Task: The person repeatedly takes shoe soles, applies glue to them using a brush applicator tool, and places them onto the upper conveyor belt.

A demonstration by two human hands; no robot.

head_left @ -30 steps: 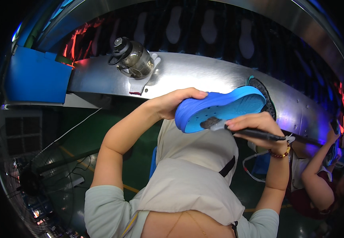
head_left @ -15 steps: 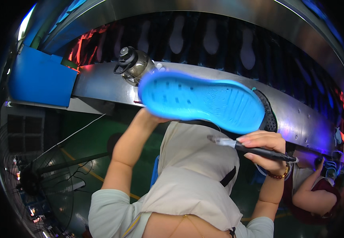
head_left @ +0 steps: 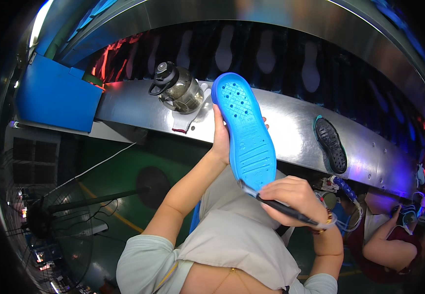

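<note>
On the bench (head_left: pixel 293 125) we had a jug (head_left: pixel 185 93) left of upper centre, a glove (head_left: pixel 185 119) at its base, and another sole (head_left: pixel 331 147) at right; between them, mid-frame, was our shoe sole (head_left: pixel 249 130), the brush (head_left: pixel 283 208) at its lower end.

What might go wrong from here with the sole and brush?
The brush has its tip at the blue sole's near edge; if the right hand slips, it could stray onto the side wall.
The left hand grips the sole by its sides; a loose hold might let it twist.
The bottle stands just left; a wide swing could knock it.
</note>
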